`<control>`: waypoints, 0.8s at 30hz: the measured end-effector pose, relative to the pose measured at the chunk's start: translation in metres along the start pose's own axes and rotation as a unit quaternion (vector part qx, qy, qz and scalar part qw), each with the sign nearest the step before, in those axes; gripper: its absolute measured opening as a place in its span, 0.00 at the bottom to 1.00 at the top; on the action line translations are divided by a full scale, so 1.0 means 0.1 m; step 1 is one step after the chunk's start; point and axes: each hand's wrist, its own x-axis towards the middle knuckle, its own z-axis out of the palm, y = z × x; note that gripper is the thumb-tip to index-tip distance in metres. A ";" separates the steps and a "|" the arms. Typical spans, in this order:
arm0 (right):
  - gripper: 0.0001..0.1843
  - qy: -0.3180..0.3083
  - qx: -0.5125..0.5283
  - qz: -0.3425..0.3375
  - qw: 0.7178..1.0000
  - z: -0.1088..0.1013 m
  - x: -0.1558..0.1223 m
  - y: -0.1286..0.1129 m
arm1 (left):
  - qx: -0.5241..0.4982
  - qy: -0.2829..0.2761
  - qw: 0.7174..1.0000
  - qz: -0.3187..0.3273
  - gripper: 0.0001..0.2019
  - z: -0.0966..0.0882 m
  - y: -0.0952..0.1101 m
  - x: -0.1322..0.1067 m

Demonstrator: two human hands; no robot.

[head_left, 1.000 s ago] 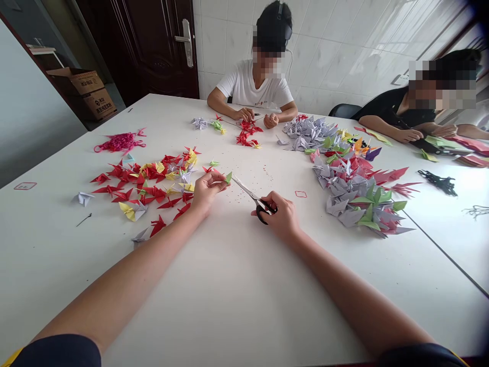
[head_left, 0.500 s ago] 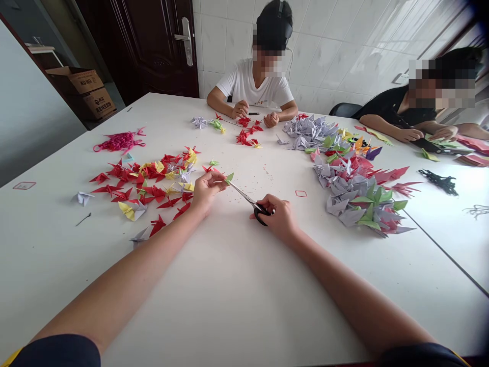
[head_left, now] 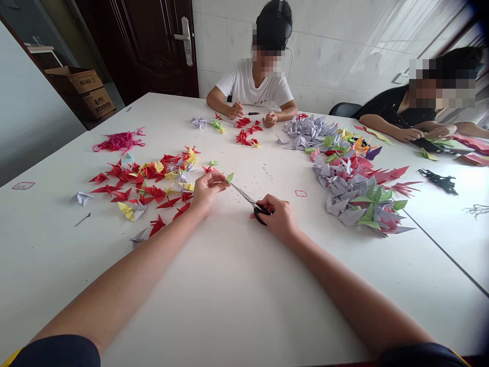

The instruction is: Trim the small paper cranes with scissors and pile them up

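Note:
My left hand (head_left: 208,187) pinches a small green folded paper piece (head_left: 229,178), probably an origami crane, between its fingertips. My right hand (head_left: 279,216) grips black-handled scissors (head_left: 248,199), whose thin steel blades reach up and left. Their tips end just beside the green piece, and I cannot tell whether they touch it. Under and left of my left hand spreads a loose heap of red, yellow and lilac paper cranes (head_left: 143,183). Tiny paper flecks (head_left: 263,173) dot the white table (head_left: 237,285) ahead of my hands.
A large heap of grey, green and red paper cranes (head_left: 357,196) lies to the right. A seated co-worker (head_left: 254,86) handles red cranes across the table, and another person (head_left: 405,114) works at the right. A pink tangle (head_left: 120,142) lies at the far left.
My right hand and the scissors have shifted slightly left, bringing the blade tips closer to the green piece. The co-worker's hands across the table have moved among the red cranes.

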 end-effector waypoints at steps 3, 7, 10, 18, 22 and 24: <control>0.06 0.008 -0.008 -0.008 1.000 0.01 -0.01 0.00 | 0.003 0.002 1.000 0.001 0.17 0.00 0.00 0.00; 0.07 0.013 -0.013 -0.020 1.000 0.03 -0.02 0.03 | 0.017 0.004 1.000 0.011 0.17 0.00 -0.01 0.00; 0.07 0.015 -0.026 -0.031 0.999 0.04 -0.03 0.05 | 0.036 0.006 0.999 0.022 0.15 0.00 -0.03 0.00; 0.06 0.127 -0.087 -0.058 0.986 0.00 -0.02 0.04 | 0.033 0.043 0.998 0.028 0.13 -0.03 -0.02 0.01; 0.13 0.097 -0.119 -0.055 0.987 -0.01 0.01 0.04 | 0.022 0.030 0.999 0.027 0.13 -0.04 0.00 0.01; 0.14 0.084 -0.117 -0.055 0.988 -0.01 0.02 0.05 | 0.020 0.026 0.999 0.026 0.12 -0.04 0.00 0.01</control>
